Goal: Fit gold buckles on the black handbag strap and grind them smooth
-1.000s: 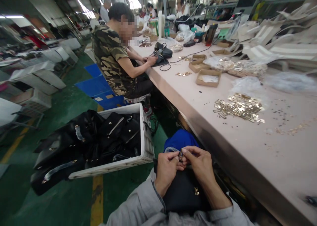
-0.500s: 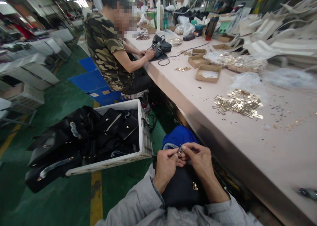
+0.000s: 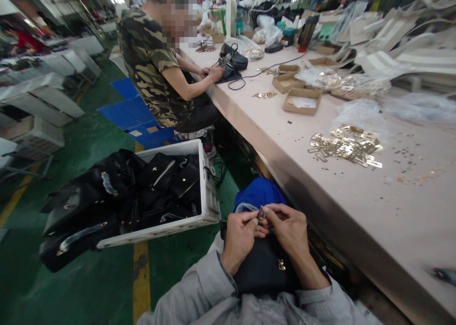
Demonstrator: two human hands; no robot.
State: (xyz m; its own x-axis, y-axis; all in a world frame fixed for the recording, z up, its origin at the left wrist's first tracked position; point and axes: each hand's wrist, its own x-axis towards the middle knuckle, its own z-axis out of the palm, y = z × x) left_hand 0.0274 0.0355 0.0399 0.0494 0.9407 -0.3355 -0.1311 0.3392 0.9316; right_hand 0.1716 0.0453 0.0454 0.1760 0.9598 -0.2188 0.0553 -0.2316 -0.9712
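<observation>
A small gold metal buckle plate (image 3: pixel 261 215) is pinched between the fingertips of my left hand (image 3: pixel 240 237) and my right hand (image 3: pixel 290 227), above my lap. Both hands are closed around it, thumbs and forefingers meeting at its edges. Beneath them a black leather bag (image 3: pixel 261 270) lies across my lap. A gold clasp (image 3: pixel 281 264) shows on the bag, near my right wrist. Part of the bag is covered by my hands and forearms. Something blue (image 3: pixel 258 193) lies just beyond my fingers, at the table's edge.
To my left a white plastic crate (image 3: pixel 201 182) overflows with black bags (image 3: pixel 117 192). On the long table (image 3: pixel 285 144) at my right are a pile of gold frames (image 3: pixel 347 145), scattered dark bits and cardboard trays (image 3: pixel 302 101). A co-worker in camouflage (image 3: pixel 153 73) sits farther along, handling a black bag.
The view has shifted slightly. My hands stay almost in place, with the gold buckle plate turned a little more upright between my fingertips.
</observation>
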